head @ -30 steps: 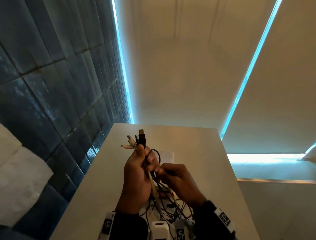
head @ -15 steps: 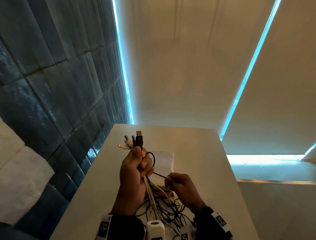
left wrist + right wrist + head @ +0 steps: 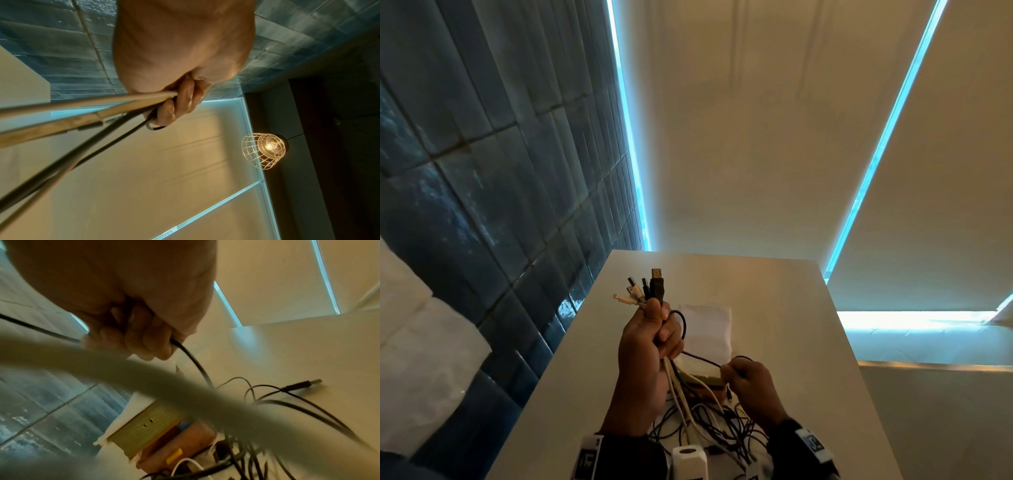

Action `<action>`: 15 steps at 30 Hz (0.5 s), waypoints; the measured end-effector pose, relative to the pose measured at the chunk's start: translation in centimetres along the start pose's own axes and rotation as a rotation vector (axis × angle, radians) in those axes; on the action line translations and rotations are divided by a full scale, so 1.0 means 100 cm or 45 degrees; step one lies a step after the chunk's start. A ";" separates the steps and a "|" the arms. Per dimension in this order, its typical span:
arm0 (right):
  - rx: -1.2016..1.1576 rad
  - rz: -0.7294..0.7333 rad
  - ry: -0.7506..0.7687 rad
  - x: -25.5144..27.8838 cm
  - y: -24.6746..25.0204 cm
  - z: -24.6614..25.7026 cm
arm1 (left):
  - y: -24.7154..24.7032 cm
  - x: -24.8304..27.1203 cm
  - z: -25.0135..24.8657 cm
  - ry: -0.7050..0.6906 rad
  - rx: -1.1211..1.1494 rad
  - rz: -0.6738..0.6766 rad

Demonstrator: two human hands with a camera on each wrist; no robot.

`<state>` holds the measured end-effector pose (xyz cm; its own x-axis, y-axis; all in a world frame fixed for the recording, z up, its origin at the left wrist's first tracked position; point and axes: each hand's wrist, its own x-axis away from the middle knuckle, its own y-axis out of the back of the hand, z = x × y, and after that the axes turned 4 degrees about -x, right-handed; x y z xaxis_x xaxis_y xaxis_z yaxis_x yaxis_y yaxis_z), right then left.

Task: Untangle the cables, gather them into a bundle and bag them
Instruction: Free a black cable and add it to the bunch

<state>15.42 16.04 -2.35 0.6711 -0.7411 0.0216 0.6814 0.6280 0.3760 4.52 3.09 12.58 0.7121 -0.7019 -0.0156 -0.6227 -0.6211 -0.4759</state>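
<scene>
2 hands [image 3: 647,346] grip cables [image 3: 678,394]; plugs [image 3: 645,289] above left fingers [image 3: 671,334].

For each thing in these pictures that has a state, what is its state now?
Left hand: grips cable ends, plugs pointing up.
Right hand: pinches a thin black cable.
Loose cables: tangled on the table.
Hanging lamp: lit.

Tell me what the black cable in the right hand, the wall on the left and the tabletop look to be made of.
Black cable, pinched by the right hand: apparently a rubber or plastic jacket, matte and thin, bending in soft curves.
Wall: likely glazed ceramic tile, dark blue, with grout lines and glossy highlights.
Tabletop: smooth pale surface with a faint sheen, perhaps laminate or painted board; the look leaves it open.
</scene>
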 end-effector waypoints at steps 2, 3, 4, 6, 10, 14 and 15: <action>-0.024 -0.078 -0.021 -0.003 0.002 0.009 | 0.000 -0.003 0.000 0.009 -0.073 -0.022; -0.078 -0.120 -0.020 -0.004 0.004 0.017 | -0.001 -0.004 0.000 0.010 -0.113 -0.033; -0.143 -0.162 -0.005 -0.006 0.008 0.025 | -0.001 -0.006 0.000 0.012 -0.151 -0.044; -0.273 -0.215 0.060 -0.008 0.015 0.047 | -0.003 -0.008 0.001 0.032 -0.208 -0.074; -0.507 -0.144 0.250 0.000 0.025 0.099 | -0.007 -0.010 0.008 0.085 -0.289 -0.143; -0.587 0.067 0.443 0.015 0.024 0.128 | -0.010 -0.010 0.013 0.092 -0.336 -0.204; -0.580 0.112 0.455 0.017 0.023 0.129 | -0.011 -0.010 0.013 0.099 -0.321 -0.215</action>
<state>14.35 13.12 10.51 0.7338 -0.6050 -0.3090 0.6224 0.7810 -0.0509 4.89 4.94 11.96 0.7916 -0.5997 0.1169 -0.5653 -0.7915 -0.2325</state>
